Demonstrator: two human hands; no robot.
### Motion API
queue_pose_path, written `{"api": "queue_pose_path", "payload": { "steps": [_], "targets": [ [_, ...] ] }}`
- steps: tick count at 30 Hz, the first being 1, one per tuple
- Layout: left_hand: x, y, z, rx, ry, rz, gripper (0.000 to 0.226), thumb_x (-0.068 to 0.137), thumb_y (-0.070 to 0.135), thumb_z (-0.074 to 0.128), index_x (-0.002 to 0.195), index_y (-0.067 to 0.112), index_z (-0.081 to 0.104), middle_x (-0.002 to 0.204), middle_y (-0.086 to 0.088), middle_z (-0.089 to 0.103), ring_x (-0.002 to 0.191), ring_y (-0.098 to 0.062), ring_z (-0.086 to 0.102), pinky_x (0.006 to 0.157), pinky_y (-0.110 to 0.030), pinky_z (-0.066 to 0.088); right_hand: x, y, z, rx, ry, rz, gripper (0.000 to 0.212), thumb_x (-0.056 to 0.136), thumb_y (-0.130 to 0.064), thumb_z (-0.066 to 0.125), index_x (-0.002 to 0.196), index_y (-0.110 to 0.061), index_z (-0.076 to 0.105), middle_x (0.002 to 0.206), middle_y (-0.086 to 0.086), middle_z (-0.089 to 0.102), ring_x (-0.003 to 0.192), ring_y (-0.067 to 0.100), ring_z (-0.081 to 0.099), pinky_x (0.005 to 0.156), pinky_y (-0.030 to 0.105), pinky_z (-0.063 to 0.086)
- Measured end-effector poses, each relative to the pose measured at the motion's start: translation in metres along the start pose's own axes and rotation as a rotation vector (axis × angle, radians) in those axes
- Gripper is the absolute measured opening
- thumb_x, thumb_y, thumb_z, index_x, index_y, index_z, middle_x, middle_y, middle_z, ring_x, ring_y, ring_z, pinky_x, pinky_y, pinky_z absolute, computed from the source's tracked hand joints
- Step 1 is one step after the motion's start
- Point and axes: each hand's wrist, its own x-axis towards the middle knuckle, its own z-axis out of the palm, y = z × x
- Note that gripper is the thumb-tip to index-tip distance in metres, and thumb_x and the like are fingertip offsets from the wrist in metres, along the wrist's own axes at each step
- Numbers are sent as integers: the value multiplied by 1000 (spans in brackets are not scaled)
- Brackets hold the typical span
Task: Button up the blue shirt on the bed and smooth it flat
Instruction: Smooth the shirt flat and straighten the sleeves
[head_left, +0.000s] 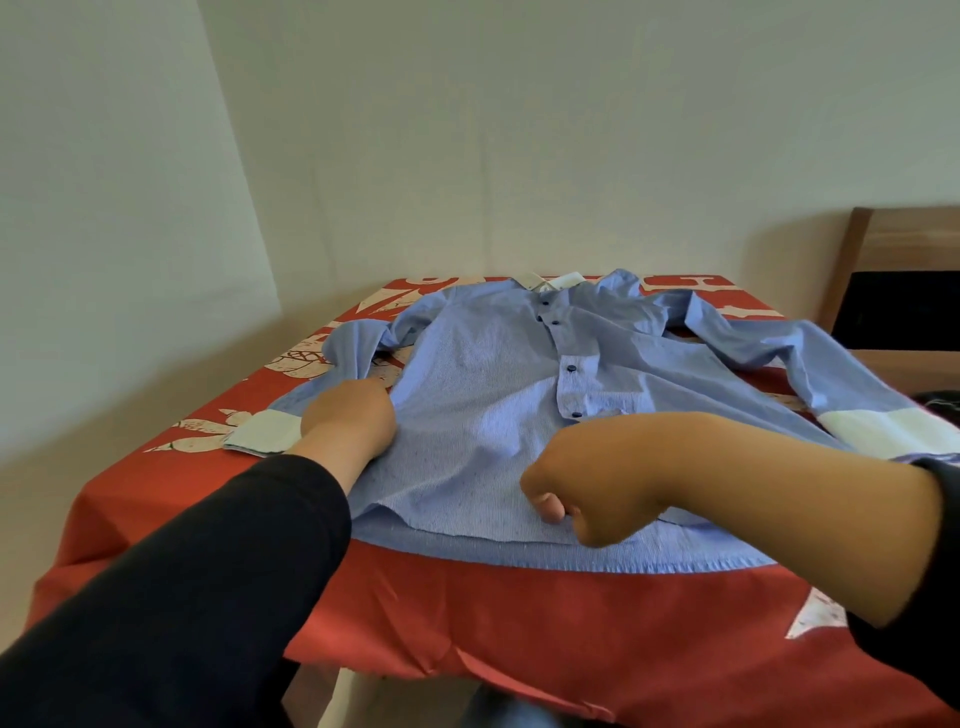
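The blue shirt lies face up on the red patterned bedspread, collar toward the far wall, sleeves with white cuffs spread to both sides. Dark buttons run down its placket; the upper ones look fastened. My left hand rests palm down on the shirt's left side, by the seam where the sleeve meets the body. My right hand is curled near the lower front, its fingers pinching the cloth just above the hem. The lowest part of the placket is hidden behind my right hand.
A wooden headboard or chair with a dark panel stands at the right. White walls meet in a corner behind the bed. The bedspread hangs over the near edge.
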Motion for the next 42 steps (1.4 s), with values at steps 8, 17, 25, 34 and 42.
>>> {"api": "queue_pose_path", "payload": {
  "steps": [8,17,25,34,42],
  "targets": [
    [-2,1,1,33,2,-7,26,92,11,41,114,12,53,80,-3,54,73,-20,55,57,-28,40,-6,5,2,102,-25,-17,35,75,-26,65,106,-26,49,104,-7,50,84,14,51,64,28,43],
    [-3,3,-1,34,-42,-19,25,92,9,40,114,10,54,98,-9,64,88,-25,62,69,-31,46,-4,2,4,5,0,19,39,77,-27,63,112,-20,48,112,-1,49,89,18,51,69,31,44],
    [-4,4,-1,37,-31,-23,28,92,12,41,117,13,53,96,-6,63,87,-23,62,69,-30,47,-1,-1,10,-90,88,8,27,81,-25,54,104,-11,55,102,6,59,90,25,57,70,36,47],
    [-5,4,0,34,-26,-24,27,93,11,41,117,12,53,92,-6,62,85,-23,61,65,-30,44,4,5,23,-95,280,-33,31,83,-41,50,95,-14,55,92,3,60,80,22,55,62,34,42],
    [-4,4,-1,26,-33,-28,27,93,12,43,118,13,53,94,-6,63,86,-23,62,69,-31,47,8,0,23,-118,308,-6,41,84,-53,48,96,-15,55,91,2,62,74,19,51,61,32,37]
  ]
}}
